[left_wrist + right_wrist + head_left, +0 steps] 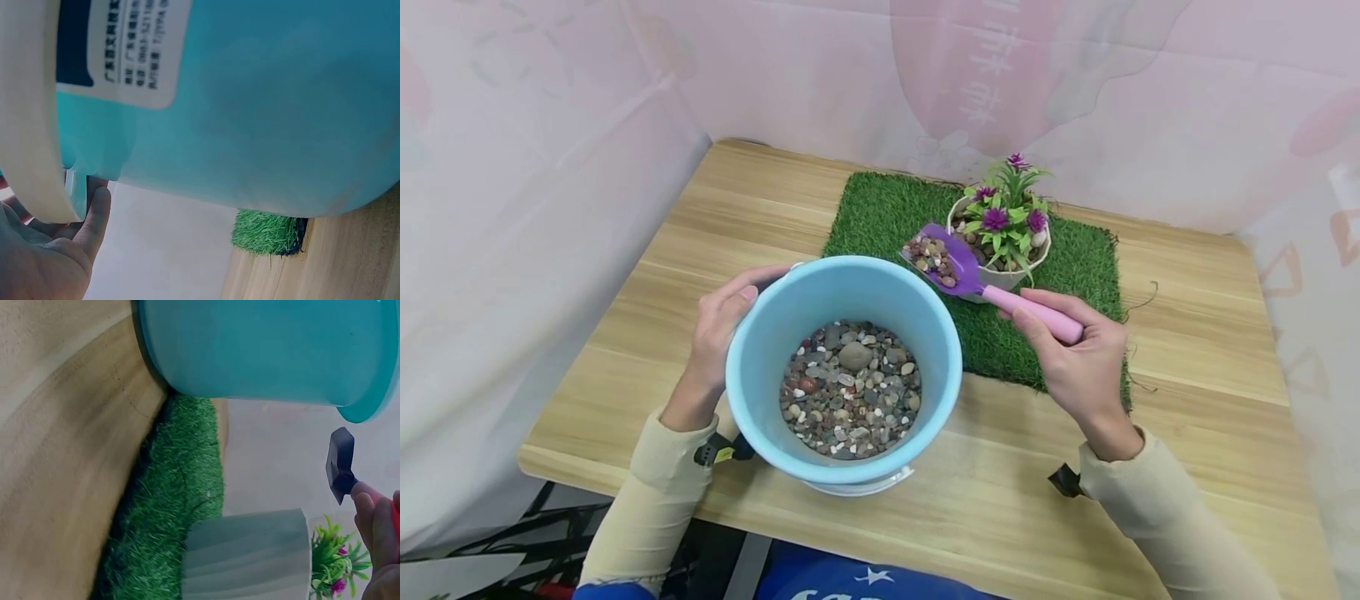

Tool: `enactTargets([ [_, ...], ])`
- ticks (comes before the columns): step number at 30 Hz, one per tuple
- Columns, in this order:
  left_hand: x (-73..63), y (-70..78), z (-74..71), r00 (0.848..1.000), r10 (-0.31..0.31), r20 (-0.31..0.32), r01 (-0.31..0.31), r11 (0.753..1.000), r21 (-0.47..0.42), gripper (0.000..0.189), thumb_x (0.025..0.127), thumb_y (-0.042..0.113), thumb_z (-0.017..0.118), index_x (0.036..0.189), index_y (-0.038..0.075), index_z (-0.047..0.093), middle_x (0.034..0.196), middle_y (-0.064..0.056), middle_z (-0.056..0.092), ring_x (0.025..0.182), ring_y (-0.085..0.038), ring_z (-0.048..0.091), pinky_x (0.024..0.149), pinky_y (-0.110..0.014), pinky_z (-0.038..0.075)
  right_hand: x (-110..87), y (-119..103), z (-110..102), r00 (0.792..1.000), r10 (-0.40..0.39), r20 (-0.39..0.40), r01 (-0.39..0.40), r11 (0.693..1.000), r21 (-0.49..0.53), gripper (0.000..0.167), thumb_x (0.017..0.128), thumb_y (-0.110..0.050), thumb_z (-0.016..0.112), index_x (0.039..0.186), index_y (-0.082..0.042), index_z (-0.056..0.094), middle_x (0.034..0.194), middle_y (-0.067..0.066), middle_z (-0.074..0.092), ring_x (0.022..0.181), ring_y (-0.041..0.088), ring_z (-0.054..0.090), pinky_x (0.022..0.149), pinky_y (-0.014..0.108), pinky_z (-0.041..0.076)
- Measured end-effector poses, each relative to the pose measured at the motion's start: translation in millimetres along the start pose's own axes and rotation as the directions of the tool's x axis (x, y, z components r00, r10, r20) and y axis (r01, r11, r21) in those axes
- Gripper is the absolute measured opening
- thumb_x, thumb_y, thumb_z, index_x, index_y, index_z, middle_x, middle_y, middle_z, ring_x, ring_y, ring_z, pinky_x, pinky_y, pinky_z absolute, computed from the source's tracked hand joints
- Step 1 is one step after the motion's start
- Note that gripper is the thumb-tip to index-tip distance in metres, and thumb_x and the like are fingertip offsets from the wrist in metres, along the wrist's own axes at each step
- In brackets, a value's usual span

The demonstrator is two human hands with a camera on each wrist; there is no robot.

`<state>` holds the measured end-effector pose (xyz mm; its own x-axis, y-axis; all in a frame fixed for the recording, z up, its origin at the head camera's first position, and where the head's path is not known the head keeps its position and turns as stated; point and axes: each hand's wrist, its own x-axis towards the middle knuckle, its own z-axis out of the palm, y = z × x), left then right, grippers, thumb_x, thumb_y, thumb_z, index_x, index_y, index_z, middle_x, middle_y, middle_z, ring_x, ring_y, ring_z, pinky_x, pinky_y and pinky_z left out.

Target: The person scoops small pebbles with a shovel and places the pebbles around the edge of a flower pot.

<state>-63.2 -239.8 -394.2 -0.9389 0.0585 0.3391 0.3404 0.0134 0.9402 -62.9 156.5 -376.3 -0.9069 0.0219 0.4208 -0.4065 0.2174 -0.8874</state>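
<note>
My left hand (718, 333) grips the side of a light blue bucket (842, 287) at its rim, next to the white carrying handle (28, 112). Mixed pebbles (850, 400) cover the bucket's bottom, a larger grey stone among them. In my right hand (1078, 354) is the pink grip of a small toy shovel (1033, 315). Its purple scoop carries a heap of pebbles (931, 257), held above the turf between the bucket and a white flowerpot (1000, 279). Purple flowers with green leaves (1003, 212) stand in that pot, with stones around their base.
A green artificial turf mat (1022, 350) lies under the pot on the wooden table (1000, 467). White and pink cloth (790, 83) hangs behind and beside the table. Loose dark threads (1142, 296) stick out at the mat's right edge.
</note>
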Motion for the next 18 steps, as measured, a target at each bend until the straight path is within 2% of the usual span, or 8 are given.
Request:
enactTargets([
  [5,-0.3,-0.2,0.1,1.0,-0.001,-0.015,0.001,1.0,0.003,0.044,0.111,0.019,0.039,0.134,-0.007,0.067,0.129,-0.004,0.077,0.113,-0.018,0.075,0.094,-0.025,0.063,-2.4,9.2,11.9,0.999,0.028,-0.018,-0.027,0.999,0.04,0.024,0.093,-0.002,0.079,0.116,0.004,0.078,0.098,0.005,0.084,0.087,0.018,0.082,0.041,0.014,0.04],
  [9,0.1,-1.2,0.0,1.0,0.005,-0.013,-0.005,1.0,0.008,0.045,0.111,0.019,0.039,0.134,-0.007,0.067,0.131,-0.005,0.076,0.115,-0.018,0.074,0.095,-0.026,0.063,-3.3,14.7,19.7,0.998,0.033,-0.055,-0.029,0.998,0.059,0.024,0.092,-0.001,0.079,0.116,0.002,0.079,0.097,0.005,0.084,0.087,0.016,0.082,0.042,0.013,0.04],
  [12,0.6,-1.7,0.0,1.0,0.008,-0.01,-0.008,1.0,0.008,0.045,0.111,0.019,0.039,0.134,-0.007,0.067,0.131,-0.005,0.076,0.114,-0.017,0.074,0.094,-0.026,0.063,-1.9,17.5,23.3,0.996,0.029,-0.083,-0.023,0.997,0.071,0.024,0.092,-0.001,0.08,0.116,0.0,0.079,0.097,0.005,0.084,0.087,0.018,0.082,0.049,0.013,0.05],
  [15,0.6,-1.7,-0.2,1.0,0.01,-0.008,-0.009,1.0,0.014,0.045,0.111,0.02,0.039,0.134,-0.007,0.067,0.131,-0.005,0.076,0.114,-0.017,0.074,0.094,-0.026,0.063,0.1,20.0,25.6,0.994,0.028,-0.105,-0.018,0.995,0.093,0.024,0.092,-0.001,0.08,0.116,0.003,0.078,0.096,0.006,0.084,0.087,0.02,0.082,0.061,0.018,0.061],
  [18,0.5,-1.7,-0.3,1.0,0.008,-0.006,-0.008,1.0,0.02,0.046,0.111,0.021,0.039,0.134,-0.007,0.067,0.131,-0.005,0.076,0.115,-0.017,0.074,0.095,-0.026,0.063,1.9,22.3,27.2,0.991,0.031,-0.129,-0.015,0.992,0.127,0.025,0.092,0.0,0.079,0.115,0.007,0.077,0.096,0.01,0.083,0.086,0.021,0.082,0.069,0.022,0.065],
])
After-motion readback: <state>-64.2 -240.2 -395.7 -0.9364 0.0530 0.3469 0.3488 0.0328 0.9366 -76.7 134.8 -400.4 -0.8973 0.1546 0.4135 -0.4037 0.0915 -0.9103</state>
